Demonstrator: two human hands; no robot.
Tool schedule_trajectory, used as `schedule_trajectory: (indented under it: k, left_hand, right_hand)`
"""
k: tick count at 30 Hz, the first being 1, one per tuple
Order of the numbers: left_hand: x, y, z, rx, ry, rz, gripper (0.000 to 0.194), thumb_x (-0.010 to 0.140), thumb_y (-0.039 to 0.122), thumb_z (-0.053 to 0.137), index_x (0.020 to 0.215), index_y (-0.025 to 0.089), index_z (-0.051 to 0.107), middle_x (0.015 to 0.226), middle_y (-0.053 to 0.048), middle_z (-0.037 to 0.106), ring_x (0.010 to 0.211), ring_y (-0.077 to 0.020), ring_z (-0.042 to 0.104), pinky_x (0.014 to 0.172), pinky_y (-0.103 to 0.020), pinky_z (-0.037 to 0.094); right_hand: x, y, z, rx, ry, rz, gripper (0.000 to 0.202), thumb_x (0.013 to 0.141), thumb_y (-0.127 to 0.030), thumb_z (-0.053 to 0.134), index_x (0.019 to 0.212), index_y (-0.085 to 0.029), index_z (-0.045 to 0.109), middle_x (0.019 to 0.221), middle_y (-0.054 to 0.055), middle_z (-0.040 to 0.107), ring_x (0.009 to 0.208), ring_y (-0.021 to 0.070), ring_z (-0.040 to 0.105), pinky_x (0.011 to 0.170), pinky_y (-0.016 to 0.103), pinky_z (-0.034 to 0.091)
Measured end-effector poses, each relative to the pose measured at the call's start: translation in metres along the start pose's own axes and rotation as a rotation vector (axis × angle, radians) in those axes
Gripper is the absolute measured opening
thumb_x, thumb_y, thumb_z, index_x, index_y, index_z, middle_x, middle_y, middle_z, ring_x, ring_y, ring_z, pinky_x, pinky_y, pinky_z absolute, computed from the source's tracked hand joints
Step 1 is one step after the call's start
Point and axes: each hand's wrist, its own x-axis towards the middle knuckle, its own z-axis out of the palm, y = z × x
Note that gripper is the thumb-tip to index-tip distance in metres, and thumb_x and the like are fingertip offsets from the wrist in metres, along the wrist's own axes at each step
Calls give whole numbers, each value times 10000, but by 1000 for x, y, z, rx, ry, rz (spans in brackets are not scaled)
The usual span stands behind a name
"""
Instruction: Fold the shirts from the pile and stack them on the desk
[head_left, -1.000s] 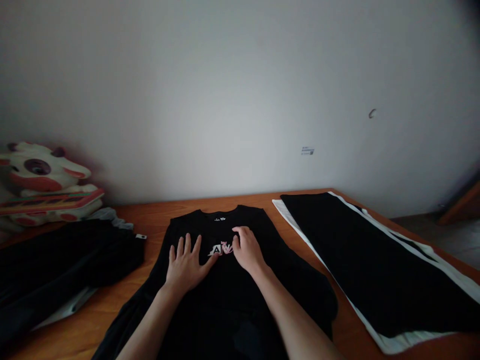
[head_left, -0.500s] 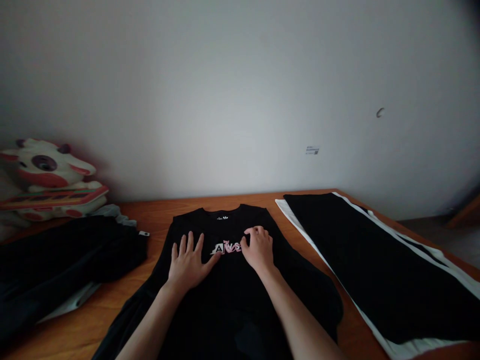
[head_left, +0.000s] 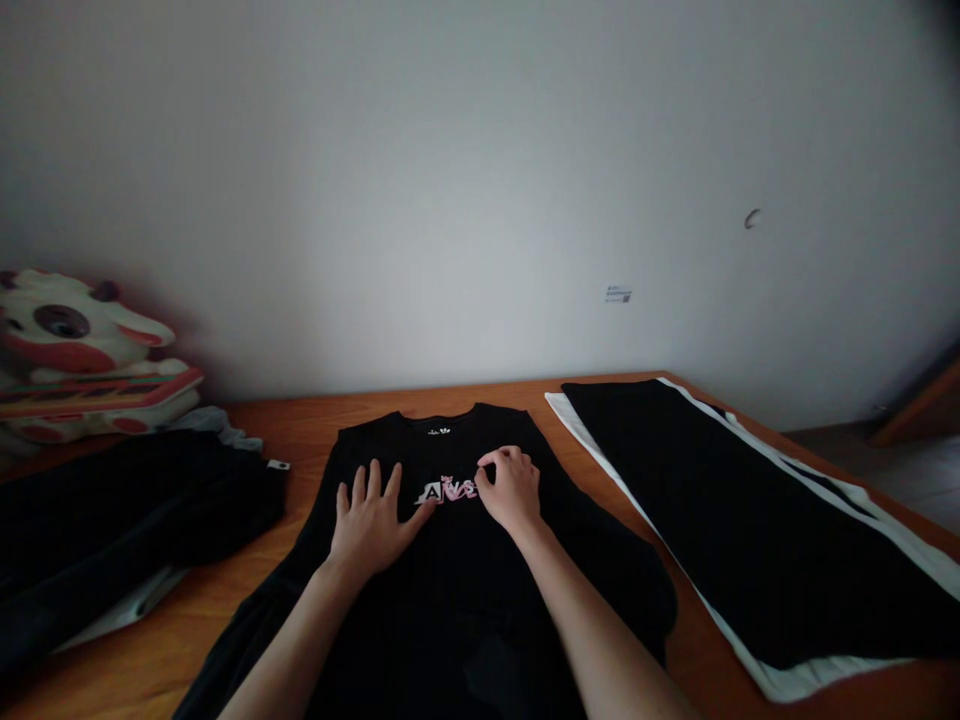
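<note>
A black long-sleeved shirt (head_left: 450, 570) lies spread out in front of me, its neckline facing the wall. Across its chest runs a white and pink print (head_left: 448, 489). My left hand (head_left: 373, 525) rests flat on the chest left of the print, fingers spread and thumb touching the print's lower edge. At the print's right end, my right hand (head_left: 511, 488) is curled, with thumb and index finger drawn together in a pinch. Whatever may be between those fingertips is too small to make out.
Folded black and white garments (head_left: 735, 510) lie along the right side of the wooden table (head_left: 300, 415). To the left is a pile of dark clothing (head_left: 150, 500), with a cow-shaped toy keyboard (head_left: 90, 360) behind it. A pale wall (head_left: 450, 200) stands at the back.
My right thumb and index finger have come closer together over the print's right end. The left hand stays flat on the shirt. The whole view has shifted slightly.
</note>
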Motion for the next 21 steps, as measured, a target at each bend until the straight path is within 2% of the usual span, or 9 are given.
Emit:
schedule_trajectory:
  k: [21]
  left_hand:
    - [2,-1,5,2,35,17,892,885,743,391,1533,129,389,1593,-265,346,1486,-455,282,1160,-610,258]
  right_hand:
    - [2,-1,0,7,-19,-3,177,899,-268,607,1031,-256,724,1222,95,609,1182,280,536,1025,429,344]
